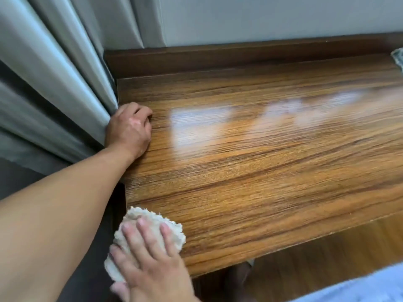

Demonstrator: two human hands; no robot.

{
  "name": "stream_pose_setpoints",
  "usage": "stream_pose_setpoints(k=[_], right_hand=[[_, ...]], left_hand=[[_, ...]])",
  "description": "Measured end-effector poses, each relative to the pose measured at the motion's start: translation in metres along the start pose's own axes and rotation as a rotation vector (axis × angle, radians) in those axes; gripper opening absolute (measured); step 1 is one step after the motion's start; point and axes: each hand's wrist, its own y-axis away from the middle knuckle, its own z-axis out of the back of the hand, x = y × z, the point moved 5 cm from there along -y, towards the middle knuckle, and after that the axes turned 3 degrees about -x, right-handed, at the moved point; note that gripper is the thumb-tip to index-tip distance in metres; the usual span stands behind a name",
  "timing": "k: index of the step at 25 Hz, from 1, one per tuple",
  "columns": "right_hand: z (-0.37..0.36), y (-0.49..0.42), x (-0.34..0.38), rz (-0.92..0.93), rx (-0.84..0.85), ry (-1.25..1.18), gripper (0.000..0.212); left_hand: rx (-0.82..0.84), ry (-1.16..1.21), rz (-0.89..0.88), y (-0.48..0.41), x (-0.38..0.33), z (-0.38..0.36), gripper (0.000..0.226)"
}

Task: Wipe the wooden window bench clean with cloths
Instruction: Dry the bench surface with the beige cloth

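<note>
1. Two hands are at work. The right hand [150, 258] lies flat, fingers straight and spread, pressing a beige cloth [152, 223] onto the near left corner of the worktop [261, 171]. Part of the cloth hangs past the edge.
2. The left hand [130, 127] rests at the worktop's left edge, fingers curled, against the grey curtain [54, 83]. We cannot tell whether it pinches a fold or only shoves it aside.
3. Pale patches [218, 123] shine across the middle, either damp or mere glare. A few light specks dot the wood nearer the front. We judge much of the surface still needs wiping.
4. With the cloth half off the corner, a stroke toward us could drag it over the edge onto the floor [327, 258].
5. If the left hand eases, the curtain could fall across the wood and brush anything wet.
6. A careless sideways sweep might push the specks onto the floor instead of gathering them.
7. A scrap of patterned fabric [398, 59] shows at the far right. It may be a second cloth, but we cannot say.
</note>
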Motion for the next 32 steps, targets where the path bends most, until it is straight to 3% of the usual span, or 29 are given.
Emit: stream_pose_setpoints(k=[3, 6, 8, 9, 13, 15, 17, 19, 22, 24, 25, 27, 30, 32], right_hand=[[0.037, 0.02, -0.095, -0.043, 0.028, 0.146, 0.064], [0.091, 0.01, -0.232, -0.585, -0.1, 0.157, 0.071], [0.085, -0.005, -0.224, -0.834, -0.205, 0.094, 0.071], [0.063, -0.013, -0.183, -0.791, -0.233, 0.116, 0.069], [-0.006, 0.015, 0.033, -0.121, -0.074, 0.084, 0.068], [-0.004, 0.048, 0.028, 0.034, -0.029, 0.092, 0.067], [0.021, 0.075, -0.044, 0.024, -0.05, 0.118, 0.065], [0.049, 0.096, -0.148, -0.196, -0.094, 0.192, 0.065], [0.098, 0.116, -0.304, -0.746, -0.169, 0.174, 0.07], [0.105, 0.121, -0.317, -1.047, -0.292, 0.051, 0.07], [0.096, 0.115, -0.291, -1.09, -0.35, 0.05, 0.067], [0.062, 0.1, -0.195, -0.89, -0.365, 0.112, 0.061], [0.015, 0.092, -0.038, -0.318, -0.192, -0.006, 0.063], [0.005, 0.094, -0.017, -0.036, -0.079, 0.004, 0.065]], left_hand=[[0.081, 0.013, 0.02, 0.005, -0.004, 0.001, 0.035], [0.21, -0.052, 0.003, 0.015, -0.002, -0.005, 0.046], [0.273, -0.081, 0.002, 0.016, 0.001, -0.008, 0.05], [0.286, -0.1, 0.002, 0.015, 0.002, -0.009, 0.051], [0.337, -0.216, -0.011, 0.015, -0.004, -0.005, 0.053], [0.356, -0.249, 0.004, 0.016, -0.012, -0.001, 0.054], [0.345, -0.28, 0.021, 0.017, -0.021, 0.002, 0.055], [0.333, -0.232, 0.088, 0.023, -0.032, 0.005, 0.055], [0.337, -0.194, 0.068, 0.046, -0.058, 0.005, 0.053], [0.358, -0.148, 0.034, 0.068, -0.071, 0.005, 0.054], [0.371, -0.116, 0.032, 0.079, -0.074, 0.006, 0.054], [0.405, -0.048, 0.046, 0.104, -0.074, 0.012, 0.055], [0.433, 0.02, 0.051, 0.144, -0.066, 0.032, 0.054], [0.456, 0.049, 0.065, 0.167, -0.061, 0.045, 0.052]])
